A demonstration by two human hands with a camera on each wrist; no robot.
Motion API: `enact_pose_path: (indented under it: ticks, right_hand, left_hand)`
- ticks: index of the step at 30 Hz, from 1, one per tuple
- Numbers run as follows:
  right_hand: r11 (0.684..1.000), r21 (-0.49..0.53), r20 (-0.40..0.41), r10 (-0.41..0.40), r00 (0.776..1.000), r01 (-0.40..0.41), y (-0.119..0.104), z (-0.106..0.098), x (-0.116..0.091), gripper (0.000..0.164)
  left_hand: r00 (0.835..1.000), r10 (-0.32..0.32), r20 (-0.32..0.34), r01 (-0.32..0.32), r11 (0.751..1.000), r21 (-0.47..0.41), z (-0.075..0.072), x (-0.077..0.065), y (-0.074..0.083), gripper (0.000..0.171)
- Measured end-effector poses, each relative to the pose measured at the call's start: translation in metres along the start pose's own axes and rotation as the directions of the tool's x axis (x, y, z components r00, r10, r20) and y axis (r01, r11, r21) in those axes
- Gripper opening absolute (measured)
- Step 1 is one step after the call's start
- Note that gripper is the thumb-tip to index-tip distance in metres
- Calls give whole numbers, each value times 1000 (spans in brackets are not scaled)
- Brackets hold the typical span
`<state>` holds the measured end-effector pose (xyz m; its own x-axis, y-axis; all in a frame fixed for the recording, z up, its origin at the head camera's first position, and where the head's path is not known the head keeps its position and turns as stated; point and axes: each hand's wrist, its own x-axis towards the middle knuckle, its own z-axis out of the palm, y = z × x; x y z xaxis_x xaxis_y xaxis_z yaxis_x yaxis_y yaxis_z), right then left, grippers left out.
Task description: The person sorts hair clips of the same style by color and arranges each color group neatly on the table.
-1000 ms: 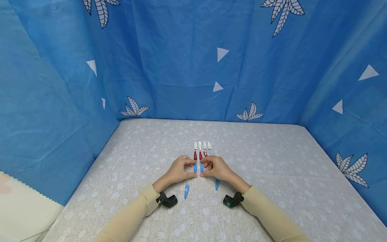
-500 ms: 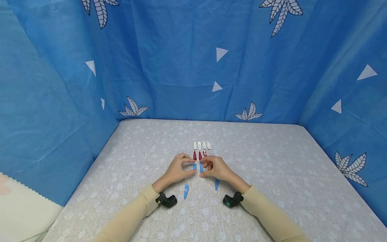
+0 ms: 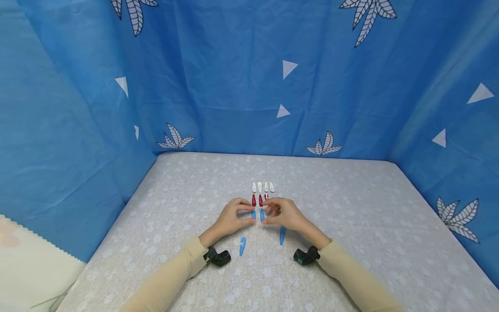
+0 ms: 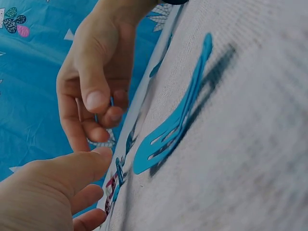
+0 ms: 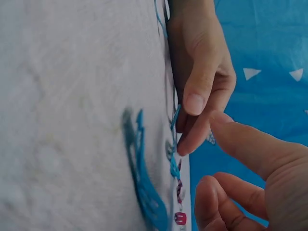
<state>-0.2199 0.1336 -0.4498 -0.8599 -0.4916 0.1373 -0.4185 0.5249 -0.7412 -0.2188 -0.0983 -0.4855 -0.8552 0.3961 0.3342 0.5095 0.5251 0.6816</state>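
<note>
My left hand (image 3: 230, 219) pinches a small blue hair clip (image 3: 253, 215) lengthwise, thumb at its near end and index finger at its far end. Just right of it, another blue hair clip (image 3: 262, 215) lies on the cloth. Around that one my right hand (image 3: 287, 213) has its thumb and index finger spread, the index tip beside the red hair clips (image 3: 260, 200). A loose blue hair clip (image 4: 180, 110) lies near my left wrist, and one more blue hair clip (image 5: 149, 187) lies under my right wrist.
Beyond the red clips is a row of several white hair clips (image 3: 259, 187). A pale patterned cloth (image 3: 335, 195) covers the table. Blue curtains (image 3: 234, 78) stand behind it and at both sides.
My left thumb has moved up to the near end of its blue clip. My right hand has shifted slightly away to the right, its index finger lifting from the clip.
</note>
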Motion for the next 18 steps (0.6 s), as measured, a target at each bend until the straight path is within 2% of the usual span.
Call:
enact_pose_path:
  ticks: [6, 12, 18]
  right_hand:
    - [1000, -22, -20, -19, 1000, 18, -5, -8, -16, 51]
    - [999, -42, -35, -2, 999, 1, -4, -12, -40, 51]
    - [997, -67, -81, -32, 996, 27, -1, -12, -60, 52]
  left_hand:
    - [1000, 6, -7, -6, 1000, 20, -1, 0, 1, 36]
    - [1000, -4, -3, 5, 1000, 22, -1, 0, 1, 36]
    - [1000, -8, 3, 8, 1000, 16, -1, -1, 1, 36]
